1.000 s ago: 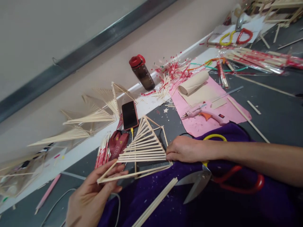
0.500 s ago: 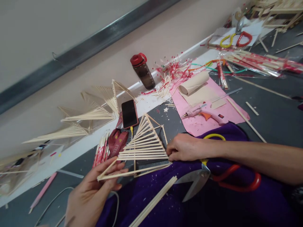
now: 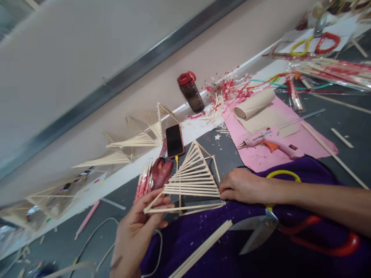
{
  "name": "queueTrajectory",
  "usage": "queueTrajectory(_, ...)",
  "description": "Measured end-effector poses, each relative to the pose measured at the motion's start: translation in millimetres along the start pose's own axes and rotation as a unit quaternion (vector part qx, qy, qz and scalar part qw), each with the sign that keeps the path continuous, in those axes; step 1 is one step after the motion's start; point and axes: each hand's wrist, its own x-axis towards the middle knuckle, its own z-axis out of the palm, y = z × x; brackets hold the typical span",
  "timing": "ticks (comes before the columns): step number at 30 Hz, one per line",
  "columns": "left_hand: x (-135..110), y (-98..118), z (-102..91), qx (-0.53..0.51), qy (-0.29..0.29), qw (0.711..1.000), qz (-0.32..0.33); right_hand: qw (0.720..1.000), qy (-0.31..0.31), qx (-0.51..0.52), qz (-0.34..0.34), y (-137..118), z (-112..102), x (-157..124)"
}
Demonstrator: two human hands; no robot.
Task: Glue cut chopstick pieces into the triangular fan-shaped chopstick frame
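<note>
A triangular frame of thin wooden sticks (image 3: 193, 184), with a row of parallel sticks up one face, is held over purple cloth (image 3: 185, 231). My left hand (image 3: 139, 224) grips its near left corner, fingers beneath and thumb along the lower stick. At the right lower corner my right hand (image 3: 242, 185) is closed, fingertips pinched on the stick ends and partly hiding them. Below lies a bundle of loose sticks (image 3: 201, 249) on the cloth. Scissors with red and yellow handles (image 3: 268, 222) lie there too, blades apart, partly behind my right forearm.
A pink glue gun (image 3: 271, 143) rests on pink paper (image 3: 252, 160) beside a cardboard roll (image 3: 255, 104). Behind the frame are a phone (image 3: 174, 141) with a cable and a dark bottle (image 3: 191, 92). Other stick frames (image 3: 136, 141) stand along the wall. Wrapped chopsticks (image 3: 333, 71) lie right.
The camera view has swung left, so the scene sits farther right in the picture. Both hands keep the same hold on the stick frame.
</note>
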Motion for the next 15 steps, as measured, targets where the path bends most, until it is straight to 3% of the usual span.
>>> queueTrajectory(2,0,-1,-1.4,-0.001,-0.003,1.0,0.006,1.0,-0.003,-0.008,-0.002,-1,0,0)
queueTrajectory(7,5,-10,-14.3,0.035,-0.079,0.996,-0.004,1.0,-0.019,-0.011,0.015,-4,-1,-1)
queueTrajectory(15,4,-8,-15.7,0.06,-0.087,0.994,0.005,0.999,-0.013,-0.026,0.016,-3,0,-1)
